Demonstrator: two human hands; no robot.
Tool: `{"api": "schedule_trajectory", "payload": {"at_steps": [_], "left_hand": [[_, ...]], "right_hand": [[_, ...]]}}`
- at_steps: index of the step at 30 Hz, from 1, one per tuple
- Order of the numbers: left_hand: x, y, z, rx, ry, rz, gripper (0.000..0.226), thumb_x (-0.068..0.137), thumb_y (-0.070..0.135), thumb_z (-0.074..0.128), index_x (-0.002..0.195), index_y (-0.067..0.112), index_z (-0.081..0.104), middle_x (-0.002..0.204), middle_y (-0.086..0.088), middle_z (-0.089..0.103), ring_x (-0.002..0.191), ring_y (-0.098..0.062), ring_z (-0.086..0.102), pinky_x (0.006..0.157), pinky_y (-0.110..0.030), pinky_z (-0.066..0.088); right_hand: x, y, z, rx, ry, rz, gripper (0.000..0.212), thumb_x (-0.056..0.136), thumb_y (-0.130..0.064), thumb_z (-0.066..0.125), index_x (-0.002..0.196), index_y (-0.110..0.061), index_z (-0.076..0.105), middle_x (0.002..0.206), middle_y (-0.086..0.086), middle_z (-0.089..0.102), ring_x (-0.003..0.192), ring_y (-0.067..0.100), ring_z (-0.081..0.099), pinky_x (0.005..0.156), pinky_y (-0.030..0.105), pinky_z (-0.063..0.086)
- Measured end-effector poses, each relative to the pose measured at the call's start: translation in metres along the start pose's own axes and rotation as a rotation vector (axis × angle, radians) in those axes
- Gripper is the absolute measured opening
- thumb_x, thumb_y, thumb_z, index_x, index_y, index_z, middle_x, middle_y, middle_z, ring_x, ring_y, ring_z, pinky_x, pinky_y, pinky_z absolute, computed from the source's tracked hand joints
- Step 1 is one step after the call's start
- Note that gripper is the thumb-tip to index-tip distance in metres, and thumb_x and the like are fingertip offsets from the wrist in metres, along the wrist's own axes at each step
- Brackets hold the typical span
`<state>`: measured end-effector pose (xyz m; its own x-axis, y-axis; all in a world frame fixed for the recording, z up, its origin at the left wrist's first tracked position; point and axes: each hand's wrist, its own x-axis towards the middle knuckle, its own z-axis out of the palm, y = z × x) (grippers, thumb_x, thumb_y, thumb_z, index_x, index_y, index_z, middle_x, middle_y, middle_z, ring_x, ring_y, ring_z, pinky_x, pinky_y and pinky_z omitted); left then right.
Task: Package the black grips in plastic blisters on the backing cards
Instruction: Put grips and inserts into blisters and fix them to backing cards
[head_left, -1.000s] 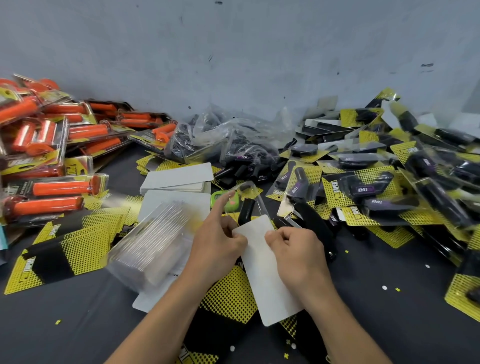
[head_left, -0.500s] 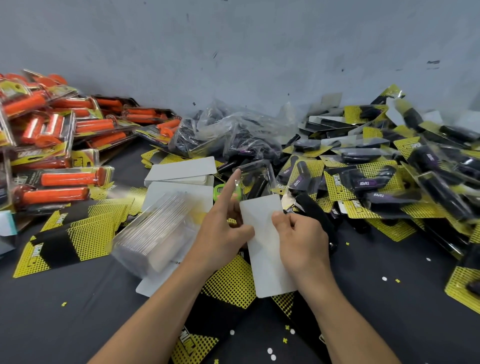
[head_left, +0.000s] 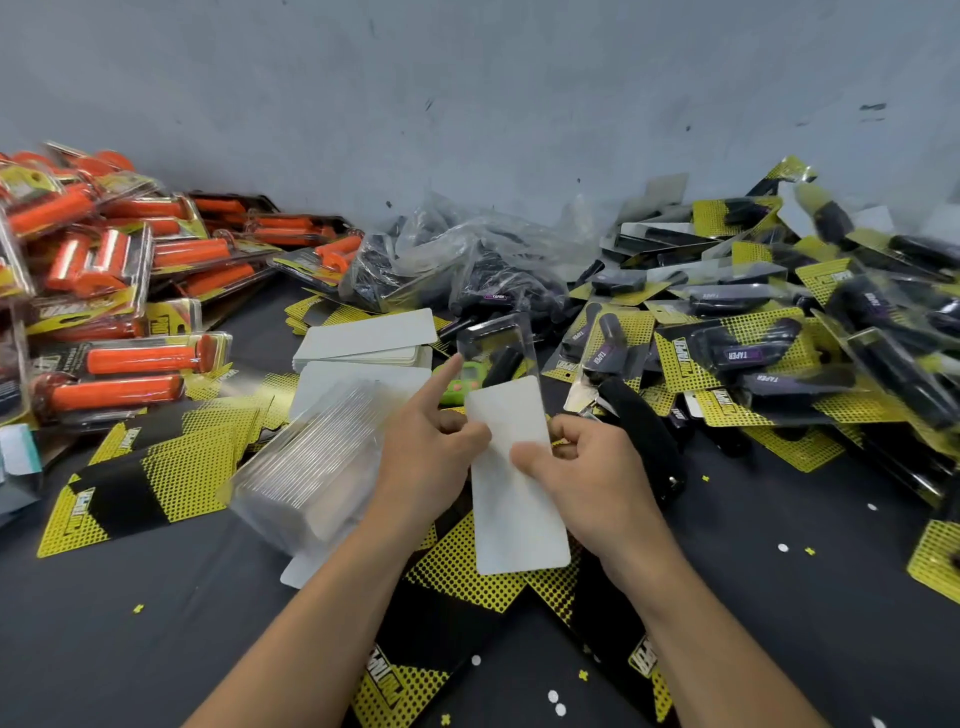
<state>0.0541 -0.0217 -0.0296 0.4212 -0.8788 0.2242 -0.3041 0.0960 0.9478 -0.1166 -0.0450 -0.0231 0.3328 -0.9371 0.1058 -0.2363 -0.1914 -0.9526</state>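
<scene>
Both hands hold one backing card (head_left: 511, 509), its plain white back toward me, raised and tilted above the dark table. My left hand (head_left: 431, 447) pinches its left edge, index finger pointing up. My right hand (head_left: 582, 467) grips its right edge. Behind the card's top a clear blister (head_left: 498, 348) with a black grip (head_left: 501, 366) inside sticks up; how it is joined to the card is hidden. A stack of empty clear blisters (head_left: 311, 462) lies left of my left hand. A black stapler (head_left: 639, 426) rests just right of my right hand.
Packaged orange grips (head_left: 130, 358) are heaped at the left. Packaged black grips (head_left: 779, 353) pile up at the right. A clear bag of loose black grips (head_left: 467, 260) sits by the wall. White card stacks (head_left: 363, 338) and yellow-black printed cards (head_left: 156, 478) cover the table.
Both hands have lifted the white card and blister upward and slightly away from me. My right thumb now lies further across the card's face.
</scene>
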Motion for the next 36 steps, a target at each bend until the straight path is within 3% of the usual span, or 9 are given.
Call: {"api": "schedule_trajectory", "payload": {"at_steps": [3,8,13,17,21,25,28,32,36], "left_hand": [[0.001,0.000,-0.006,0.069,0.042,0.015,0.086,0.079,-0.003,0.062,0.153,0.039,0.048,0.054,0.004,0.050,0.046,-0.007,0.034,0.044,-0.015,0.029],[-0.002,0.005,-0.006,0.151,0.008,0.038,0.098,0.073,-0.004,0.066,0.157,0.040,0.042,0.057,0.007,0.065,0.046,0.000,0.049,0.047,-0.010,0.038],[-0.005,0.009,-0.007,0.208,-0.130,0.054,0.118,0.063,0.005,0.074,0.162,0.044,0.023,0.078,0.000,0.071,0.069,-0.012,0.067,0.063,-0.025,0.055],[-0.007,0.011,-0.001,0.054,-0.128,-0.008,0.102,0.065,0.016,0.069,0.159,0.041,0.034,0.069,-0.005,0.071,0.058,-0.012,0.064,0.054,-0.025,0.052],[-0.010,0.008,0.005,-0.008,-0.073,-0.095,0.077,0.088,0.016,0.075,0.154,0.035,0.040,0.067,-0.005,0.074,0.044,-0.016,0.063,0.041,-0.026,0.046],[-0.010,0.010,0.010,-0.060,-0.002,-0.137,0.035,0.097,0.016,0.068,0.131,0.025,0.067,0.079,-0.006,0.079,0.059,-0.015,0.073,0.044,-0.027,0.052],[-0.003,0.010,0.009,0.098,0.208,-0.142,0.009,0.099,0.029,0.068,0.107,0.026,0.070,0.085,-0.001,0.077,0.076,-0.015,0.074,0.065,-0.034,0.058],[-0.003,0.006,0.009,0.151,0.289,-0.043,0.040,0.104,0.040,0.058,0.067,0.024,0.059,0.063,0.014,0.064,0.058,0.001,0.058,0.050,-0.015,0.038],[-0.005,0.007,0.006,0.047,0.208,-0.041,0.041,0.101,0.044,0.062,0.064,0.025,0.062,0.063,0.011,0.069,0.056,0.000,0.061,0.049,-0.016,0.041]], "right_hand": [[-0.004,0.001,0.002,-0.070,-0.067,-0.018,0.016,0.082,-0.022,0.072,0.098,-0.027,0.073,0.075,-0.010,0.077,0.068,0.007,0.074,0.060,0.035,0.063],[0.000,0.002,0.003,-0.043,0.012,0.023,0.014,0.088,-0.012,0.069,0.085,-0.025,0.074,0.071,-0.003,0.077,0.068,0.017,0.074,0.065,0.045,0.062],[0.003,0.006,0.003,0.013,0.065,0.065,0.020,0.093,-0.011,0.069,0.078,-0.024,0.073,0.071,-0.001,0.077,0.070,0.020,0.075,0.069,0.052,0.063],[0.006,0.008,0.002,0.011,0.127,0.075,0.031,0.094,-0.027,0.071,0.073,-0.005,0.069,0.071,0.017,0.072,0.072,0.039,0.070,0.066,0.055,0.059],[0.006,0.006,0.003,-0.056,0.145,0.061,0.049,0.095,-0.037,0.071,0.063,-0.002,0.059,0.068,0.017,0.067,0.059,0.027,0.062,0.053,0.043,0.049],[0.003,0.001,0.000,-0.094,0.077,0.079,0.042,0.091,-0.049,0.072,0.073,-0.010,0.074,0.068,0.001,0.073,0.055,0.014,0.065,0.050,0.033,0.048],[-0.004,-0.003,-0.001,0.014,-0.160,0.069,0.010,0.083,-0.029,0.074,0.091,-0.024,0.076,0.076,-0.006,0.078,0.062,0.012,0.073,0.063,0.029,0.059],[-0.001,-0.004,0.001,0.031,-0.106,0.051,0.011,0.089,-0.011,0.069,0.080,-0.013,0.076,0.066,0.005,0.075,0.047,0.017,0.063,0.058,0.027,0.056],[-0.002,-0.003,0.003,-0.020,-0.073,0.010,0.020,0.091,-0.015,0.069,0.072,-0.009,0.071,0.060,0.005,0.072,0.039,0.014,0.053,0.053,0.032,0.052]]}}
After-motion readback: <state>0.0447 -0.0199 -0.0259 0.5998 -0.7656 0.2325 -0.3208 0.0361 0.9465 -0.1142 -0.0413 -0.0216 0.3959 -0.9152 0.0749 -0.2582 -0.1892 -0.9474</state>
